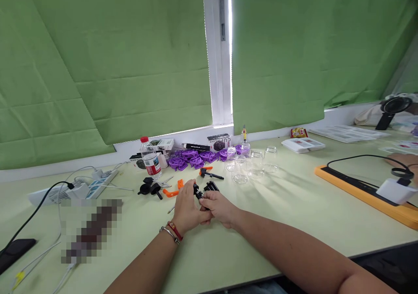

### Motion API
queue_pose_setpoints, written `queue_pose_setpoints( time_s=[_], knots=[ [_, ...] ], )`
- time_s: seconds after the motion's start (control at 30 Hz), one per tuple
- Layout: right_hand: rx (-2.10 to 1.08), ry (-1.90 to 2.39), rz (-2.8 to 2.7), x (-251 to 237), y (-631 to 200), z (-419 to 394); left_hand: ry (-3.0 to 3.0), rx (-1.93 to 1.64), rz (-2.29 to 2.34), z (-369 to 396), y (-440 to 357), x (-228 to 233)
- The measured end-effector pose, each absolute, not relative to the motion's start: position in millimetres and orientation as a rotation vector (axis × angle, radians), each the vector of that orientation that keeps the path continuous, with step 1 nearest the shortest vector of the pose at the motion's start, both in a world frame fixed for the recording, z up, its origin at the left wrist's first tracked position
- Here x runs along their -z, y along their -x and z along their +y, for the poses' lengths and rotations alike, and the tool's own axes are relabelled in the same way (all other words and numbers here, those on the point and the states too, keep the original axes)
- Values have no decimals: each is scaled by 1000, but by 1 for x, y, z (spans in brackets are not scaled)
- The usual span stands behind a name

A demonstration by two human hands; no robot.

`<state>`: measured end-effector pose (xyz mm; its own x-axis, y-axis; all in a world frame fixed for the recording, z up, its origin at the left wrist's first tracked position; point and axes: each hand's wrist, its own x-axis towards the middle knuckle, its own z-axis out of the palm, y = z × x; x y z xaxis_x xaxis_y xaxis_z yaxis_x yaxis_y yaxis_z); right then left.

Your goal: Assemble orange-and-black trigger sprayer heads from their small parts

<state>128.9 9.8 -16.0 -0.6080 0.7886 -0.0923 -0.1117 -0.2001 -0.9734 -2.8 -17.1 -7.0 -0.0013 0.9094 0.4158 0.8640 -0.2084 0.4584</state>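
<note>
Both hands met mid-table over a small black part (197, 192). L hand (187, 209) was curled round it from 9 o'clock, fingers pinching; R hand (218, 207) closed in from 3 o'clock, touching the L. The part's long axis ran roughly 11 to 5, poking out above the knuckles at 12. More black pieces (211, 185) lay just beyond. Clear glass jars (251, 163) at approx 1 o'clock looked empty; purple wheels (192, 158) sat loose at 12. A water bottle (150, 159) stood at 11.
</note>
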Motion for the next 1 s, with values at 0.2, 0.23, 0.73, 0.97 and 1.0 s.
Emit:
queue_pose_setpoints(
  time_s=[0.2,0.23,0.73,0.97,1.0],
  knots=[
    [-1889,777,-1548,10,-130,16,-2187,-1074,1968,-16,4,4],
    [-1854,770,-1597,7,-133,20,-2185,-1087,1976,-15,6,3],
    [-88,1012,-2439,27,-145,66,-2146,-1022,2107,-3,41,-1],
    [-53,1103,-2478,31,-139,70,-2216,-881,2065,-7,31,1],
    [-55,1108,-2480,30,-140,70,-2226,-872,2059,-7,30,1]
  ],
)
